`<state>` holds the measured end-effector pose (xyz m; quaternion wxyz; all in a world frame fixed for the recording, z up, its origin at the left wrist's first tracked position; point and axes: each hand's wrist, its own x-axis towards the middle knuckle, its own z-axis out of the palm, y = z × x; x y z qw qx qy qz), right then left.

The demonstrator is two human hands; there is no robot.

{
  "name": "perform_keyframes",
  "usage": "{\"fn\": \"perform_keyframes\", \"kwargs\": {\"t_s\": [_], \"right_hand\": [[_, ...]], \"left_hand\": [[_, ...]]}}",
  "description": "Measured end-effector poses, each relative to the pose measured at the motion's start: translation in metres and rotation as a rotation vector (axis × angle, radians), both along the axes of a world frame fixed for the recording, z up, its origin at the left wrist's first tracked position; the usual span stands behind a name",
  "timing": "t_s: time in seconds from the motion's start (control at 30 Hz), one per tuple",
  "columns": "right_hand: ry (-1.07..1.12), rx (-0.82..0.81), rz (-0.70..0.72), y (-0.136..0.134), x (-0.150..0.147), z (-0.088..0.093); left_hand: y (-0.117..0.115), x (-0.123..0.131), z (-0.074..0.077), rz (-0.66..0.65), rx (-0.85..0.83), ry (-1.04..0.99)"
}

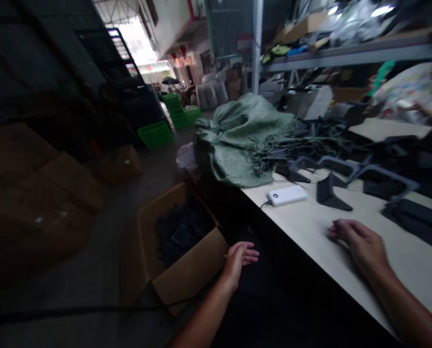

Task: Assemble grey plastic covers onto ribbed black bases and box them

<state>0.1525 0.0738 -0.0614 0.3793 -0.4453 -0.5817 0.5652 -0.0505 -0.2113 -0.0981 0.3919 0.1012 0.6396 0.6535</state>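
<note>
My left hand point(238, 263) hangs open beside the near wall of a cardboard box point(187, 273), holding nothing. The box is full of dark parts point(181, 234). My right hand point(361, 244) rests over the pale tabletop point(299, 227) with loosely curled fingers and nothing in them. Nearest to it stands a black angled plastic part point(330, 194), and a white power bank point(287, 195) with a thin cable lies just beyond. Further black frame-like parts point(386, 181) are spread along the table.
A crumpled green woven sack point(237, 145) lies on the table's far end. A person point(408, 92) works beyond the table, below a metal shelf point(346, 60) of packages. Stacked cardboard boxes point(31, 203) sit at left, and green crates point(156, 135) stand on the floor.
</note>
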Motion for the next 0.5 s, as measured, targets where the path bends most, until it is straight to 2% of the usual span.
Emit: {"fn": "perform_keyframes", "kwargs": {"t_s": [0.07,0.23,0.4,0.5], "right_hand": [[0.072,0.023,0.074,0.004,0.0,-0.004],[0.145,0.069,0.094,0.005,-0.002,-0.003],[0.189,0.095,0.11,0.004,-0.002,-0.004],[0.202,0.123,0.105,0.005,-0.003,-0.006]], "left_hand": [[-0.001,-0.001,0.004,-0.037,-0.002,0.021],[0.003,0.001,0.018,-0.094,-0.023,0.072],[0.013,0.017,0.042,-0.177,-0.025,0.13],[0.018,0.026,0.047,-0.241,-0.031,0.158]]}}
